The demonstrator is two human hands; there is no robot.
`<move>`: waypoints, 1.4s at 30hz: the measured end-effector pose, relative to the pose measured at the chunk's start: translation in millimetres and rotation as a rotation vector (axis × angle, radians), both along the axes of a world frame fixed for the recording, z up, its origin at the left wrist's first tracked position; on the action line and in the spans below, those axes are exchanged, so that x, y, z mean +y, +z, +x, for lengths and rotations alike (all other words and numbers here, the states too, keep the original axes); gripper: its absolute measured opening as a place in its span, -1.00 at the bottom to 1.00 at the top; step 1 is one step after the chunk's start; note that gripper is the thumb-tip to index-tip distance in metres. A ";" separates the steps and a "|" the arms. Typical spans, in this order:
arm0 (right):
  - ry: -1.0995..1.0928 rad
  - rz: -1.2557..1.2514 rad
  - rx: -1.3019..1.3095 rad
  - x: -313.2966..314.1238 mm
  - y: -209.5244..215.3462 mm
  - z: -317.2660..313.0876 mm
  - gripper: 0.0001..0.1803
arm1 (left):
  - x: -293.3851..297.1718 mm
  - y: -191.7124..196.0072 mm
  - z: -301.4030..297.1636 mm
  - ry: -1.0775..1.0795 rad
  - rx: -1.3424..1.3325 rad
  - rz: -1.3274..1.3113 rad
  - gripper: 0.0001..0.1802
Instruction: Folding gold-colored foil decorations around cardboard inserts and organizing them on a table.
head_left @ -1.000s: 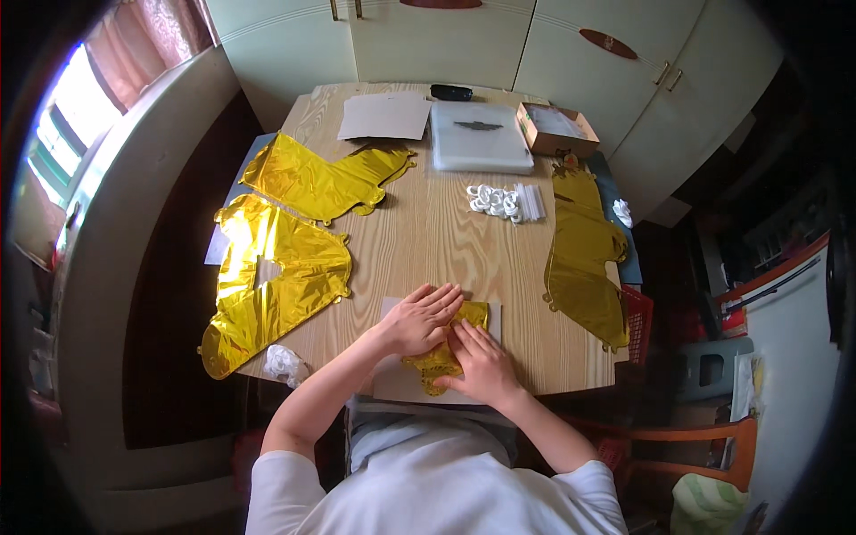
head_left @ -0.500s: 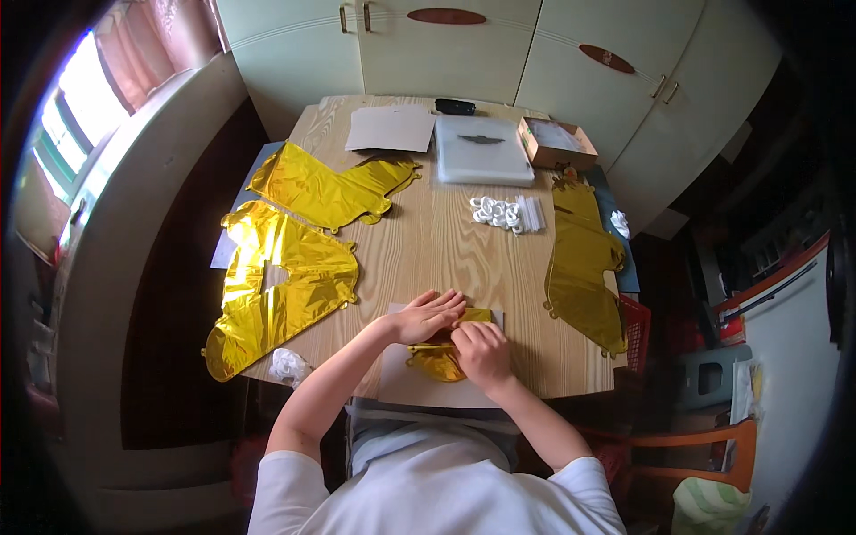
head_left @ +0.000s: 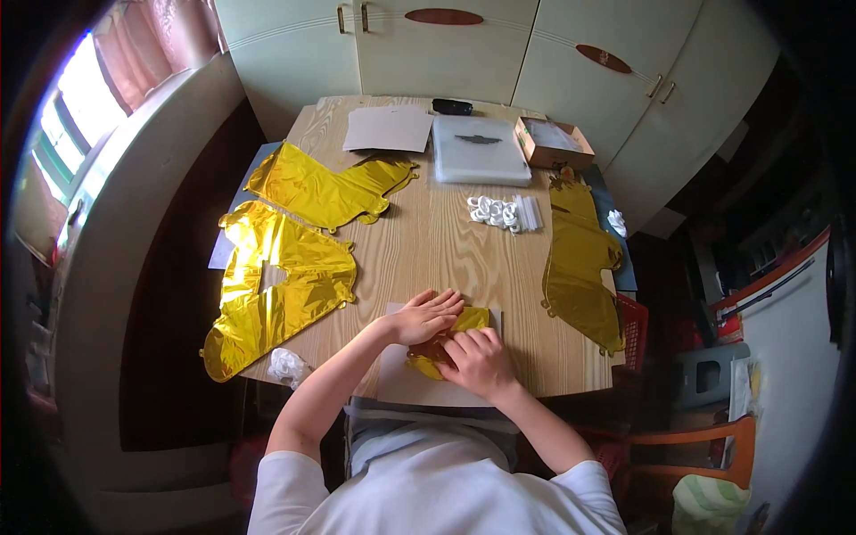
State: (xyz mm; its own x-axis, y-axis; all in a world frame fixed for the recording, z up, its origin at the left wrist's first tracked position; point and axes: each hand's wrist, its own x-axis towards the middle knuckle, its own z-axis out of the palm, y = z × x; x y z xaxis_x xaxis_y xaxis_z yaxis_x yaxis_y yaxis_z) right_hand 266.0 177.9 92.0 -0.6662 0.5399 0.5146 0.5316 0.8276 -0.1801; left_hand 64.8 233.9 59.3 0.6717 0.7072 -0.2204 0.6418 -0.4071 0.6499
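Note:
A small folded piece of gold foil balloon (head_left: 476, 317) lies on a white sheet of paper (head_left: 415, 390) at the table's near edge. Flat across its upper left part rests my left hand (head_left: 430, 318), fingers stretched out. My right hand (head_left: 480, 360) is curled over the lower right of the foil, thumb and fingers closed at its near edge. Much of the foil is hidden under both hands, so the exact grip is partly covered.
Unfolded gold foil balloons lie on the left (head_left: 290, 285), far left (head_left: 316, 187) and right (head_left: 581, 263). Beyond my hands are white rings (head_left: 492, 212), a clear plastic case (head_left: 481, 156), a paper stack (head_left: 388, 129) and a cardboard box (head_left: 557, 159). Crumpled white plastic (head_left: 287, 366) sits near my left forearm.
My right hand has shifted slightly toward me and left over the foil. Less of the foil's rounded near part shows than before. My left hand stays in place.

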 end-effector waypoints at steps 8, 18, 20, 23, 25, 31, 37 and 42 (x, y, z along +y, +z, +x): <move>-0.058 0.179 -0.133 1.1 -11.7 -0.7 -0.95 | -1.3 8.4 1.0 0.002 0.036 -0.004 -0.36; -0.048 -0.055 -0.113 -24.4 -20.6 7.9 -0.63 | -4.2 4.9 1.9 -0.004 0.050 0.067 -0.32; -0.030 -0.105 -0.137 -35.2 -6.5 12.8 -0.41 | -5.4 5.6 2.7 -0.012 0.053 0.094 -0.32; -0.001 -0.156 -0.235 -44.4 -11.5 21.9 -0.13 | -9.5 -3.4 3.5 -0.025 0.092 0.238 -0.32; -0.004 -0.116 -0.239 -44.7 -17.1 24.8 -0.14 | -14.6 -1.7 5.8 -0.051 0.175 0.353 -0.31; 0.007 -0.073 -0.299 -33.0 -13.8 32.5 -0.13 | -28.3 1.3 13.6 0.022 0.259 0.594 -0.33; 0.061 -0.094 -0.256 -23.3 -13.2 37.3 -0.12 | -33.5 5.0 16.7 0.070 0.276 0.646 -0.37; 0.069 -0.241 -0.084 4.3 -11.9 42.0 -0.35 | -34.5 7.7 17.1 0.098 0.224 0.619 -0.42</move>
State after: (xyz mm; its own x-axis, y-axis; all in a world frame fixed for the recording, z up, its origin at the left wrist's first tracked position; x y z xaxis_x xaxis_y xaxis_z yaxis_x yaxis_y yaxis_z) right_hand 308.0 182.2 80.1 -0.7402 0.5924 0.3180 0.4970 0.8006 -0.3346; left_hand 81.9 199.4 67.0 0.5833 0.8035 0.1188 0.7871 -0.5953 0.1616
